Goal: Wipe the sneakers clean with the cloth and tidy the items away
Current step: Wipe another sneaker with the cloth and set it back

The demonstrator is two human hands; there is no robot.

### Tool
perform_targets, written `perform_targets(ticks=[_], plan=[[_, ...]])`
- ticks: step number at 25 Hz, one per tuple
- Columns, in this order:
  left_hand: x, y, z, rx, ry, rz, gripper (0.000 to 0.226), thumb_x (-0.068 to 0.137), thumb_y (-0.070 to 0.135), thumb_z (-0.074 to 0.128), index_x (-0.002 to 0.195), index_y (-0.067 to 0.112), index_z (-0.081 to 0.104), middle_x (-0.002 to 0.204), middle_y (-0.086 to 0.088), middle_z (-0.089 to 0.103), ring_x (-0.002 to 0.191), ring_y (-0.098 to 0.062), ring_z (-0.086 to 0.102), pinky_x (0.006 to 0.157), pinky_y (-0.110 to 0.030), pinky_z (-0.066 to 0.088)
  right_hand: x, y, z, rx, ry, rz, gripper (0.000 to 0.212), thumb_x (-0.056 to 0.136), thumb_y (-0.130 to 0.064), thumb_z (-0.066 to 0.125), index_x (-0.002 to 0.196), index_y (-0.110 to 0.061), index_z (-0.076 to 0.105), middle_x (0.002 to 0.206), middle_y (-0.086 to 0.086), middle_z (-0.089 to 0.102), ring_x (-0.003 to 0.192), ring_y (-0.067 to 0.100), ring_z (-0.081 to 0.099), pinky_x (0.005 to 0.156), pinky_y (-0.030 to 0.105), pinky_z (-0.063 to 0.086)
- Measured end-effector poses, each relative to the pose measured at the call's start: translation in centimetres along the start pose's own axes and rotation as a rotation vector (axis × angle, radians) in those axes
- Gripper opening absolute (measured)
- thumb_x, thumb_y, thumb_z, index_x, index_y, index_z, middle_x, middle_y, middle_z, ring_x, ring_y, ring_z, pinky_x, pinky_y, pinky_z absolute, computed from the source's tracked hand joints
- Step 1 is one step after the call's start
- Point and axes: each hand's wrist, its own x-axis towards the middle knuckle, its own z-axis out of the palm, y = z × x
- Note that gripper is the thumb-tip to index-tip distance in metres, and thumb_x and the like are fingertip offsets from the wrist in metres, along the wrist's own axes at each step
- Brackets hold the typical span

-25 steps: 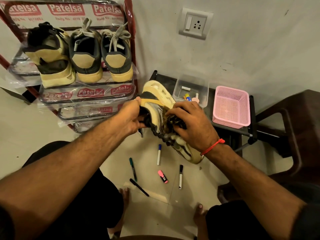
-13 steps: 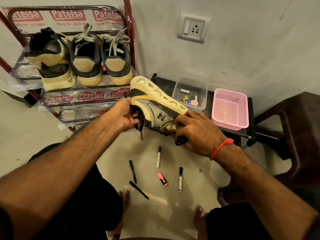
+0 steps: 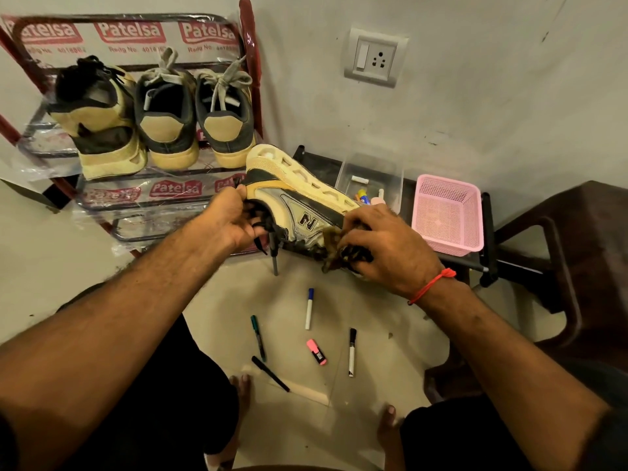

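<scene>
A yellow, grey and black sneaker [image 3: 299,202] with an N logo is held in the air on its side, sole turned up and away. My left hand [image 3: 234,222] grips its heel and collar, black laces dangling below. My right hand [image 3: 384,246] holds a dark crumpled cloth [image 3: 334,244] pressed against the toe end. Three more sneakers [image 3: 163,120] stand heel-out on the top shelf of the red shoe rack [image 3: 249,62] at the left.
Several markers [image 3: 309,309] and a pink highlighter [image 3: 316,351] lie on the floor between my feet. A low black stand [image 3: 489,232] carries a clear box [image 3: 370,178] of small items and a pink basket [image 3: 448,212]. A dark chair [image 3: 584,260] stands at right.
The sneaker has swung from toe-down to lying on its side with the logo facing me. My right hand with the cloth has slid toward the toe end.
</scene>
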Motion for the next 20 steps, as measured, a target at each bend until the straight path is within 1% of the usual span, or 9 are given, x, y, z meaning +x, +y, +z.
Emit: perform_targets(ticks=[2, 3, 4, 6, 8, 10, 13, 16, 20], plan=[[0.2, 0.3, -0.3, -0.025, 0.001, 0.018, 0.029, 0.109, 0.025, 0.04, 0.103, 0.009, 0.063, 0.097, -0.01, 0.071, 0.087, -0.023, 0.07, 0.052, -0.039, 0.061, -0.1, 0.4, -0.4, -0.056, -0.21, 0.046, 0.029, 0.082, -0.029, 0.077, 0.107, -0.015, 0.072, 0.119, 0.006, 0.059, 0.111, 0.027, 0.053, 0.088, 0.041, 0.054], [0.3, 0.5, -0.4, -0.023, 0.003, 0.03, 0.028, 0.108, 0.024, 0.04, 0.104, 0.01, 0.064, 0.098, -0.01, 0.071, 0.087, -0.023, 0.071, 0.051, -0.038, 0.061, -0.3, 0.8, -0.8, -0.024, -0.262, 0.111, 0.03, 0.084, -0.031, 0.075, 0.11, -0.016, 0.071, 0.119, 0.004, 0.058, 0.112, 0.023, 0.053, 0.089, 0.037, 0.054], [0.3, 0.6, -0.5, -0.016, 0.007, 0.037, 0.027, 0.108, 0.024, 0.041, 0.107, 0.01, 0.064, 0.098, -0.01, 0.071, 0.087, -0.023, 0.071, 0.049, -0.038, 0.06, -0.5, 1.1, -1.2, 0.068, -0.25, 0.189, 0.031, 0.085, -0.031, 0.074, 0.111, -0.014, 0.071, 0.116, 0.002, 0.06, 0.11, 0.021, 0.055, 0.089, 0.033, 0.054], [0.4, 0.7, -0.7, 0.0, 0.009, 0.034, 0.028, 0.108, 0.026, 0.041, 0.11, 0.011, 0.064, 0.097, -0.009, 0.072, 0.087, -0.022, 0.072, 0.049, -0.036, 0.06, -0.7, 1.5, -1.9, 0.288, -0.035, 0.328, 0.029, 0.084, -0.03, 0.076, 0.106, -0.011, 0.072, 0.108, 0.002, 0.064, 0.1, 0.018, 0.059, 0.085, 0.025, 0.053], [0.2, 0.6, -0.6, 0.023, 0.009, 0.047, 0.029, 0.109, 0.028, 0.04, 0.107, 0.011, 0.064, 0.096, -0.008, 0.071, 0.087, -0.021, 0.071, 0.05, -0.036, 0.061, -0.4, 1.3, -2.2, 0.39, 0.201, 0.429, 0.03, 0.083, -0.031, 0.077, 0.105, -0.011, 0.072, 0.105, 0.001, 0.067, 0.096, 0.014, 0.06, 0.082, 0.017, 0.05], [-0.1, 0.4, -0.2, 0.086, 0.01, 0.06, 0.03, 0.109, 0.031, 0.04, 0.105, 0.013, 0.064, 0.098, -0.007, 0.072, 0.089, -0.021, 0.071, 0.054, -0.036, 0.061, 0.0, 1.2, -2.2, 0.476, 0.302, 0.538, 0.032, 0.083, -0.032, 0.078, 0.107, -0.011, 0.072, 0.106, 0.001, 0.069, 0.097, 0.014, 0.063, 0.083, 0.019, 0.053], [-0.4, 0.0, 0.1, 0.217, -0.01, 0.096, 0.038, 0.106, 0.046, 0.041, 0.107, 0.018, 0.067, 0.104, -0.005, 0.075, 0.09, -0.019, 0.07, 0.061, -0.037, 0.053, 0.2, 1.5, -2.2, 0.621, 0.33, 0.655, 0.035, 0.083, -0.032, 0.078, 0.11, -0.011, 0.072, 0.105, 0.003, 0.071, 0.099, 0.017, 0.066, 0.086, 0.035, 0.058], [-1.1, -0.3, 0.7, 0.372, -0.011, 0.151, 0.051, 0.096, 0.064, 0.05, 0.108, 0.018, 0.07, 0.099, -0.004, 0.076, 0.09, -0.022, 0.069, 0.063, -0.034, 0.049, 0.2, 1.2, -1.7, 0.691, 0.293, 0.666, 0.036, 0.082, -0.032, 0.078, 0.111, -0.012, 0.071, 0.105, 0.002, 0.072, 0.1, 0.016, 0.067, 0.088, 0.038, 0.058], [-0.9, -1.3, 1.1, 0.641, 0.044, 0.281, 0.036, 0.096, 0.05, 0.062, 0.087, 0.016, 0.069, 0.085, -0.006, 0.075, 0.077, -0.02, 0.069, 0.06, -0.028, 0.045, 0.4, 1.0, -1.4, 0.775, 0.284, 0.674, 0.034, 0.081, -0.032, 0.079, 0.109, -0.014, 0.072, 0.102, 0.002, 0.073, 0.099, 0.016, 0.069, 0.086, 0.039, 0.059]])
